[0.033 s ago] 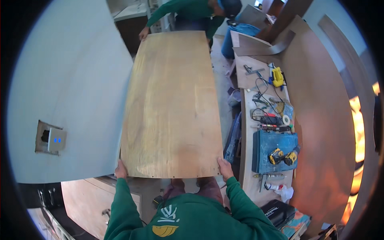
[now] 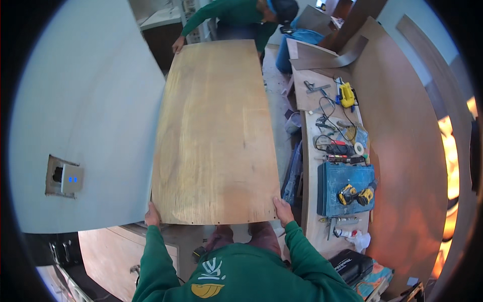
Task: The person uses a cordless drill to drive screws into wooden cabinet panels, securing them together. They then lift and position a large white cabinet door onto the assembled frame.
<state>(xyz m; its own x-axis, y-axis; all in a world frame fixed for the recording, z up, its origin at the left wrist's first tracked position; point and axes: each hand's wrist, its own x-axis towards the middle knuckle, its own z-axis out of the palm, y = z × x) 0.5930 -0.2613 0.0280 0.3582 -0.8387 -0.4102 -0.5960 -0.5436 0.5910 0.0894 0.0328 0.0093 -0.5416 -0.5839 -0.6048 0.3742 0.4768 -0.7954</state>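
Note:
A large plywood panel (image 2: 214, 131) stretches away from me between the white wall and the workbench. My left hand (image 2: 152, 214) is closed round its near left corner, and my right hand (image 2: 284, 211) grips the near right corner. The fingers under the board are hidden. Small dark holes run along its near edge. At the far end, a co-worker (image 2: 226, 17) in a green top bends over, with one hand (image 2: 178, 44) on the far left corner; the other hand is hidden behind the far right side.
Close on the left stands a white wall (image 2: 95, 110) with a loose switch plate (image 2: 72, 178). On the right, a workbench (image 2: 309, 196) bears a blue case (image 2: 327, 194), yellow drills (image 2: 356, 195), a yellow jigsaw (image 2: 347, 94) and cables. A blue bin (image 2: 283, 58) stands beyond.
The panel's far end and the co-worker have shifted slightly to the left in the picture. The bench and its tools also sit a little further left. My grip is the same.

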